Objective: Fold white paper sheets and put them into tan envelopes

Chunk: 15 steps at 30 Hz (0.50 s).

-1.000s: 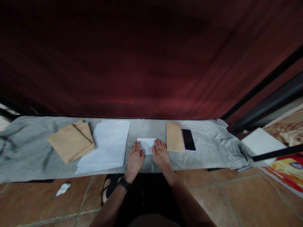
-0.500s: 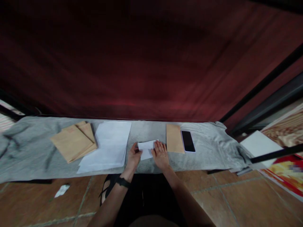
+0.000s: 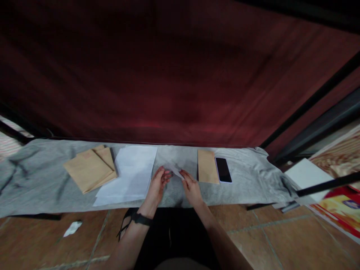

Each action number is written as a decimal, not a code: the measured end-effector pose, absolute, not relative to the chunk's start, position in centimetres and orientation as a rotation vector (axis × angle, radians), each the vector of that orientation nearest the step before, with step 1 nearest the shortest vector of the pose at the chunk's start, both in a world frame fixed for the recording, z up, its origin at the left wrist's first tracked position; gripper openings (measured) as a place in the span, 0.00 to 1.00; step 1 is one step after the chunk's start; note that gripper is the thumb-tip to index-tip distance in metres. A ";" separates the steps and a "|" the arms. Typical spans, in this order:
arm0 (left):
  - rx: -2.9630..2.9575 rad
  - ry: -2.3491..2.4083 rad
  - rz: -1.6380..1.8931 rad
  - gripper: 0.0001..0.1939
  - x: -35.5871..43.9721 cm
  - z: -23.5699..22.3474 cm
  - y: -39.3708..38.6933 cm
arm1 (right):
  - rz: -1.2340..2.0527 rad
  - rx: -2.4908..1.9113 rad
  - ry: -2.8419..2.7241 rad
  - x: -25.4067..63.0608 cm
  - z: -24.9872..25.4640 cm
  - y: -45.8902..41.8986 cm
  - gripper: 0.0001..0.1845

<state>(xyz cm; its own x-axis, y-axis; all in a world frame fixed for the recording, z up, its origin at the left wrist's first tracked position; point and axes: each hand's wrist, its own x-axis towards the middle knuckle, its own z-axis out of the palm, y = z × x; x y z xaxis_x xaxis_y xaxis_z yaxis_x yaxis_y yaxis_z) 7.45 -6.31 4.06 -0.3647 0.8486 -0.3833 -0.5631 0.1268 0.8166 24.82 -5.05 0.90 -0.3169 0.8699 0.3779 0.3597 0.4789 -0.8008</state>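
Observation:
A small folded sheet of white paper (image 3: 176,171) is tilted up off the cloth, seen nearly edge-on and a little blurred. My right hand (image 3: 191,185) pinches its right end between thumb and fingers. On the other side, my left hand (image 3: 158,184) is turned palm inward with its fingers apart and slightly curled, close to the paper's left end; no hold on it shows. Left of my hands lies a stack of white paper sheets (image 3: 131,172). A brown envelope (image 3: 207,167) lies just right of my right hand.
Several brown envelopes (image 3: 88,170) overlap the paper stack's left side. A phone (image 3: 223,170) lies beside the single envelope. Grey cloth (image 3: 250,180) covers the narrow table, with a dark red curtain (image 3: 168,93) behind. A white scrap (image 3: 72,228) is on the tiled floor.
The folded paper was flat under both hands and is now lifted and tilted in my right hand. My left hand has let go and opened beside it.

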 end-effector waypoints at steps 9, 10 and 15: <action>0.385 1.309 1.411 0.36 7.8 2.4 -7.7 | 1.414 -0.964 -0.983 22.3 2.6 -5.9 0.18; 0.429 1.311 1.407 0.37 7.7 2.1 -7.7 | 1.438 -0.968 -0.940 22.3 2.5 -5.9 0.18; 0.933 1.468 1.360 0.35 6.4 1.4 -7.6 | 1.496 -1.053 -0.812 24.0 1.5 -5.5 0.24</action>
<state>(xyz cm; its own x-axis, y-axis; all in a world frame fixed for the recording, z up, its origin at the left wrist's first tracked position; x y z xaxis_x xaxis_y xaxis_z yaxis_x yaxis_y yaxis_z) 6.43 -7.58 1.36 -0.3097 0.9433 -0.1198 -0.0475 0.1105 0.9927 24.01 -5.54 1.54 -0.0252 0.9817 -0.1888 -0.3766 -0.1842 -0.9079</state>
